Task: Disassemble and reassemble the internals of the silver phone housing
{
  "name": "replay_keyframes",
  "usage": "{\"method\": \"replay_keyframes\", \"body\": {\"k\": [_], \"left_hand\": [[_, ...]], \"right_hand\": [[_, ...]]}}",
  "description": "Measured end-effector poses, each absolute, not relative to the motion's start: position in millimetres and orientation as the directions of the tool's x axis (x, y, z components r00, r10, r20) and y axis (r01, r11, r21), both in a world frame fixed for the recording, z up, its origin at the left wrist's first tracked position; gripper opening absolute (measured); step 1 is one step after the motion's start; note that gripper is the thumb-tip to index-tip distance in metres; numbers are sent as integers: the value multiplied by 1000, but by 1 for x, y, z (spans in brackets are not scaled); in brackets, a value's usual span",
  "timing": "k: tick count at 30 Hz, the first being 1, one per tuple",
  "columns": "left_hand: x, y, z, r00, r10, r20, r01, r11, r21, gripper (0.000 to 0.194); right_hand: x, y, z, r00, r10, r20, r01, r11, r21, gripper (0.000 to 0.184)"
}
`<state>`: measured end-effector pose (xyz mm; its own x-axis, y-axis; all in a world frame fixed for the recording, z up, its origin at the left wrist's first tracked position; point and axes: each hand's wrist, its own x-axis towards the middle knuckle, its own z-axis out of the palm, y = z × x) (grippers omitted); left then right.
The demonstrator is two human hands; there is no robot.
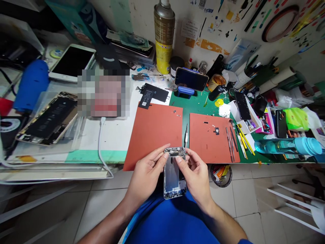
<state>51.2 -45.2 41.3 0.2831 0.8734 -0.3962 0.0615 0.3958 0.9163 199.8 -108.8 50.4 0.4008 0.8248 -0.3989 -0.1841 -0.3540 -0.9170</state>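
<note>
An opened phone housing (172, 178) is held upright over my lap, at the front edge of the bench. My left hand (148, 171) grips its left side, thumb near the top corner. On the other side my right hand (194, 171) is closed round the upper right edge, its thumb pressing inside the frame. The inner metal tray and small parts along the top and bottom show. Just beyond the housing a screwdriver (186, 136) lies between two reddish-brown mats, the left mat (157, 132) and the right mat (203, 149).
Two black batteries (153, 95) lie behind the left mat. Tweezers (230, 144) and yellow tools (245, 139) lie at the right, near a blue bottle (286, 146). A phone (191, 79) leans on a blue stand. An opened phone (49, 118) and a white cable (101, 142) are left.
</note>
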Motion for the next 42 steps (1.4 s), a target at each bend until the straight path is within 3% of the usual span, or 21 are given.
{"method": "replay_keyframes", "body": {"k": [5,8,10,12,15,19,22,26,33,38,42], "left_hand": [[49,-28,27,241,875,-420,-1,433,901,80],[48,-25,22,215,916,-338,79,329,941,78],[42,-24,20,124,977,-173,242,139,960,61],[33,-23,17,110,992,67,440,-109,891,38],[18,-15,12,336,884,324,489,-458,742,24],[7,0,8,589,691,418,459,-712,530,23],[4,6,6,669,624,403,452,-773,446,40],[2,6,2,679,601,422,438,-792,425,63],[0,4,2,698,562,443,441,-825,353,60],[3,5,5,718,538,441,456,-843,286,53],[2,5,5,729,544,416,454,-838,301,52]], "right_hand": [[208,-116,43,208,860,-466,-231,-420,-878,45],[210,-110,38,233,851,-470,-246,-416,-876,48],[210,-100,36,283,839,-465,-197,-423,-884,49],[209,-90,35,320,839,-439,-104,-430,-897,48],[208,-74,35,327,866,-379,43,-414,-909,43],[207,-64,34,304,891,-338,230,-413,-881,32],[208,-63,34,311,903,-295,404,-407,-819,26],[209,-64,36,247,934,-257,599,-356,-718,28],[215,-63,39,140,960,-244,775,-259,-576,28],[219,-63,46,126,970,-209,775,-228,-589,29],[234,-50,54,161,984,-73,764,-171,-622,27]]}}
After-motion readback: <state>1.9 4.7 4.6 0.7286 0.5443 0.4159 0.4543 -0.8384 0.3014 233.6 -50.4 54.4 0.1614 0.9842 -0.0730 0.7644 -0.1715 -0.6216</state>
